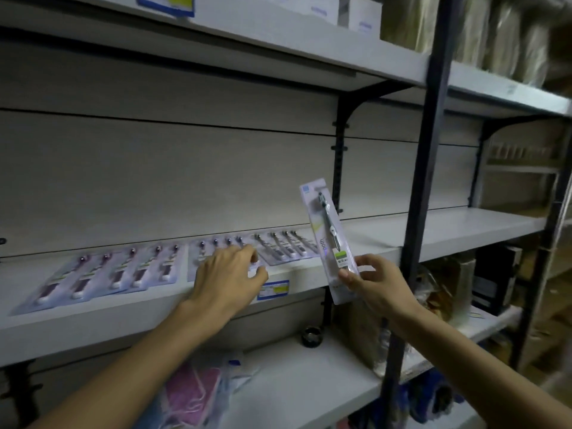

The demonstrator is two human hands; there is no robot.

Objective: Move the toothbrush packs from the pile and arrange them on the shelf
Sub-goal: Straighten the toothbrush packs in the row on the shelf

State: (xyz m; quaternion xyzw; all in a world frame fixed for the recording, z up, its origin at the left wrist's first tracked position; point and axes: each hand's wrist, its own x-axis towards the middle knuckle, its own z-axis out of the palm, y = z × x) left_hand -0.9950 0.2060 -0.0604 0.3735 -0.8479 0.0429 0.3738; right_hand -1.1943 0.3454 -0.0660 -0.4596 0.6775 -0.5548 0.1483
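Several toothbrush packs (pixel 102 275) lie flat in overlapping rows on the grey middle shelf (pixel 93 317), and a further group of packs (pixel 286 247) sits at the right end of the row. My left hand (pixel 229 277) rests on the middle packs, fingers spread and pressing down on them. My right hand (pixel 376 281) holds one toothbrush pack (pixel 329 239) upright by its lower end, in front of the shelf edge and just right of the row.
A dark steel upright (pixel 430 168) stands right of my right hand. A blue price label (pixel 274 289) is on the shelf edge. The lower shelf holds plastic bags with pink items (pixel 198 394) and a dark tape roll (pixel 312 335). Boxes fill the top shelf (pixel 309 35).
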